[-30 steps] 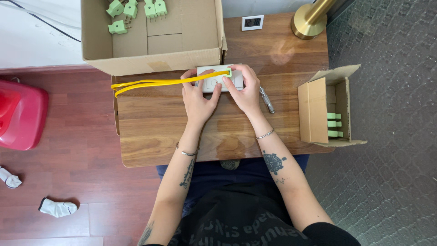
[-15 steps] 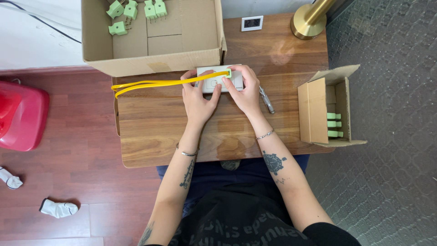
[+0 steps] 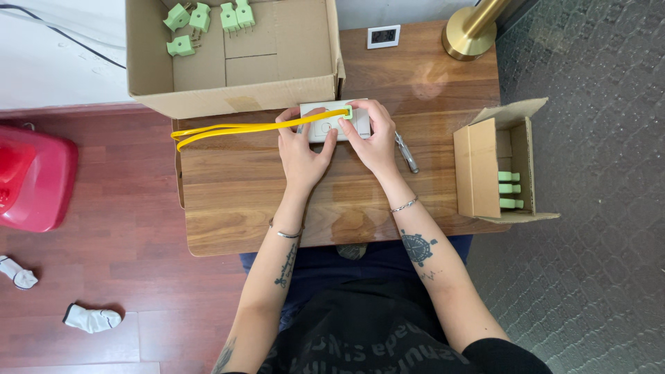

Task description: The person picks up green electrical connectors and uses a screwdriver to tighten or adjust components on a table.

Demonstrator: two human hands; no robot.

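A small white socket block (image 3: 323, 129) lies on the wooden table (image 3: 242, 187), just in front of the big cardboard box (image 3: 228, 86). My left hand (image 3: 303, 149) presses on its left side and my right hand (image 3: 372, 137) holds its right end. A green plug (image 3: 344, 111) with a yellow cable (image 3: 235, 129) sits at the block's top edge, under the fingertips of both hands. The cable runs left and loops at the table's left edge.
Several loose green plugs (image 3: 204, 19) lie in the big box. A smaller open box (image 3: 485, 163) at the right holds three more green plugs (image 3: 509, 189). A grey tool (image 3: 406, 152) lies beside my right hand. A brass lamp base (image 3: 470, 38), a small clock (image 3: 383, 36) and a red object (image 3: 31, 176) are also in view.
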